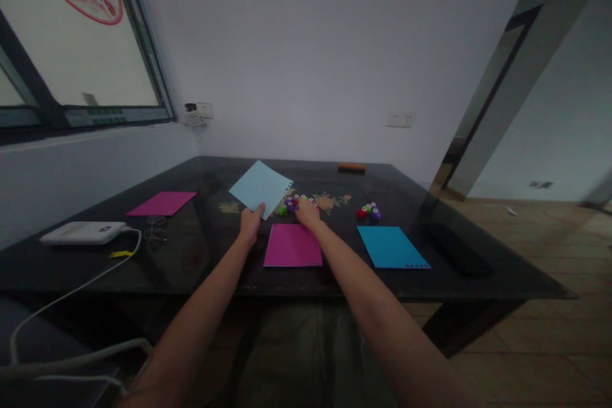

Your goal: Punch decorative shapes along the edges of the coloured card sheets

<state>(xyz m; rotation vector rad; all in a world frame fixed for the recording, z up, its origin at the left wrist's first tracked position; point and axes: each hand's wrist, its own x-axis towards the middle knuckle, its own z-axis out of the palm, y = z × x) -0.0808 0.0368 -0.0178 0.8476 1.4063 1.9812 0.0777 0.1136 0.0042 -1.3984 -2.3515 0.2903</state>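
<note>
A light blue sheet [261,187] is pinched at its lower corner by my left hand [251,222], raised over the table and tilted like a diamond. My right hand [307,211] reaches to a cluster of small coloured balls [291,204], green, purple and red; its fingertips are hidden, so what they grip, if anything, cannot be made out. Just below the hands lies a magenta sheet [293,246]. To the right, a blue sheet [393,247] lies flat, with a smaller group of red, green and purple balls [370,210] behind it.
Another magenta sheet [162,204] lies at the left, near a white power bank [85,233] with a cable, glasses [155,229] and a yellow strip [121,254]. A dark flat object [456,248] is at the right. An orange-brown roll [352,167] rests by the wall.
</note>
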